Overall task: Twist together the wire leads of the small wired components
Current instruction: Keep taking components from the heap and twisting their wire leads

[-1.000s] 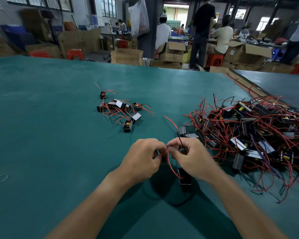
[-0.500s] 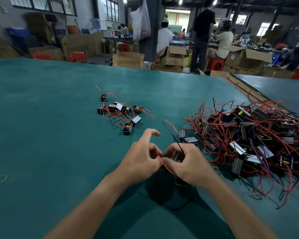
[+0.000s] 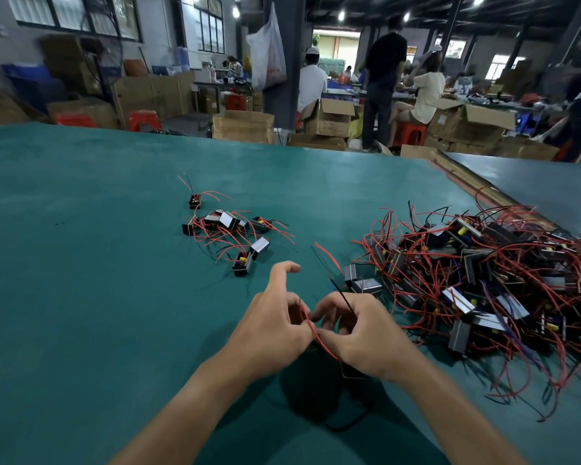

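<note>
Both your hands meet just above the table, near its front edge. Your left hand has a narrow grip pinching the red lead, index finger lifted free. Your right hand is closed on the same lead, with the black lead poking up out of it. The component hangs under your right palm, mostly hidden.

Risks: the black lead sits apart from the red one, so you likely end up twisting red alone. A loose pinch lets the leads spin back open. Twist too hard and a lead may kink or tear at the component body.

Red lead's long axis runs diagonally, upper left down to lower right toward the component. Black lead points up and away to the left. The pile lies to the right and the done batch ahead to the left, both clear of your hands.
</note>
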